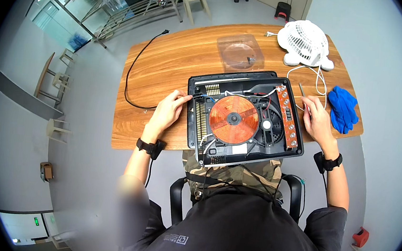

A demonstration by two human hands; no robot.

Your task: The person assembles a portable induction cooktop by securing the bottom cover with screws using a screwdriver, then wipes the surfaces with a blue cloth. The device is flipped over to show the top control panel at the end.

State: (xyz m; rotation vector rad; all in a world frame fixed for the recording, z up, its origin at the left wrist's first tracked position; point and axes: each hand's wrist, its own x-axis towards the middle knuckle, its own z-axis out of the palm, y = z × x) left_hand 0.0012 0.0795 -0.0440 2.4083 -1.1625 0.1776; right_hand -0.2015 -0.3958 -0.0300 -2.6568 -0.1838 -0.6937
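An opened induction cooker (251, 151) lies tilted in its black casing at the table's near edge, jutting over my lap. Inside it are a round copper coil (234, 120), a black fan (270, 127) and a red-brown button board (286, 117). My left hand (167, 112) is at the casing's left edge, thumb and fingers pinched on the black power cord (143, 48) where it enters. Beside the right edge, my right hand (317, 117) is closed on a thin grey rod-like tool (301, 89); its lower part is hidden in the fingers.
A clear plastic tray (241, 38) holding small dark parts stands beyond the cooker on the wooden table (178, 52). A white fan-like appliance (306, 41) with its cord sits at the far right, blue gloves (342, 109) at the right edge. Black chair arms flank my lap.
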